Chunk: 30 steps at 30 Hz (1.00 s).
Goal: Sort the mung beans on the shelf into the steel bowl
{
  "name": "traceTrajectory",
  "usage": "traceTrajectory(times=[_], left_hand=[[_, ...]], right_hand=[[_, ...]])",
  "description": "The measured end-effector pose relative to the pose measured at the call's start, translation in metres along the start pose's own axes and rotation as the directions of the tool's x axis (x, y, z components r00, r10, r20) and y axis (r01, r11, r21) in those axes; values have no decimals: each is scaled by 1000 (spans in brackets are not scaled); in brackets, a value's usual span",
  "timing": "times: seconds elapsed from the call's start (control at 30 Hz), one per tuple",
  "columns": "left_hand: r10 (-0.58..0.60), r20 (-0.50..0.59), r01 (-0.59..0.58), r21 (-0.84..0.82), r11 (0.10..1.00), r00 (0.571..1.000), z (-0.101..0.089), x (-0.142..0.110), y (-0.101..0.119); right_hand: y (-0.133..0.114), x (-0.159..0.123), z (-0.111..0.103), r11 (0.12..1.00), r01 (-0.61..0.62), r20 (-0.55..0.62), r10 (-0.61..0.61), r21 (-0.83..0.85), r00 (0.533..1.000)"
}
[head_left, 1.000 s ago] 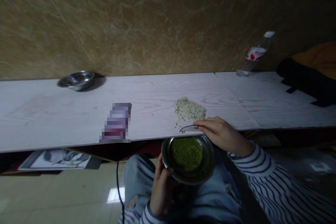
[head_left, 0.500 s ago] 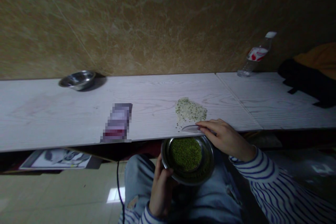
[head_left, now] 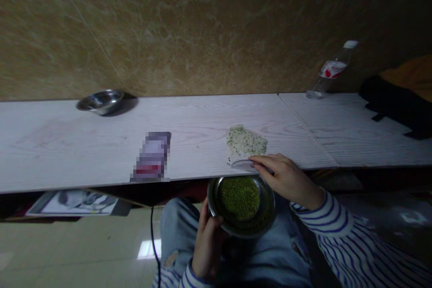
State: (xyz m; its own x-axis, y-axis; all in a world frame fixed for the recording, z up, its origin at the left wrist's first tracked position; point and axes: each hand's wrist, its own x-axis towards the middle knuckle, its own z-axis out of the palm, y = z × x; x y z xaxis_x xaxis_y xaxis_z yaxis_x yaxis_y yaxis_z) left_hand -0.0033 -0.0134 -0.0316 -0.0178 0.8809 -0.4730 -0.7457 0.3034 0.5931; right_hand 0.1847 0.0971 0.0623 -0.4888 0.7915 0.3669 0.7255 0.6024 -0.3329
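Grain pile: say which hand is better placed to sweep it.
Probably the right hand: it holds a thin tool beside the grain pile, while the left hand grips the lower bowl.

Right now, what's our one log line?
left hand: holds round silver metal bowl, small green beans inside | right hand: holds thin translucent tool | white wooden tabletop: green-flecked white pile

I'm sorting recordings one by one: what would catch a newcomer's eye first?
Probably green grains in the steel bowl that the left hand holds at the near edge of the table. Then a pale, speckled pile on it, beside the thin tool in the right hand.
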Motion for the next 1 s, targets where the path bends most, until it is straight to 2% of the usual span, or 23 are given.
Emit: traceTrajectory(times=[0.37, 0.63, 0.83, 1.0], left_hand=[[-8, -24, 8, 29, 1000, 1000, 0, 0, 0], [-13, -16, 14, 31, 999, 1000, 2, -1, 1], [-10, -26, 10, 11, 1000, 1000, 1, 0, 0], [3, -3, -3, 14, 1000, 1000, -1, 0, 2]], right_hand=[[3, 7, 5, 993, -122, -44, 121, -8, 992], [0, 8, 7, 991, -131, -19, 131, -1, 991], [3, 12, 8, 986, -165, -50, 165, 5, 985], [-1, 15, 10, 991, -137, -51, 137, 10, 989]])
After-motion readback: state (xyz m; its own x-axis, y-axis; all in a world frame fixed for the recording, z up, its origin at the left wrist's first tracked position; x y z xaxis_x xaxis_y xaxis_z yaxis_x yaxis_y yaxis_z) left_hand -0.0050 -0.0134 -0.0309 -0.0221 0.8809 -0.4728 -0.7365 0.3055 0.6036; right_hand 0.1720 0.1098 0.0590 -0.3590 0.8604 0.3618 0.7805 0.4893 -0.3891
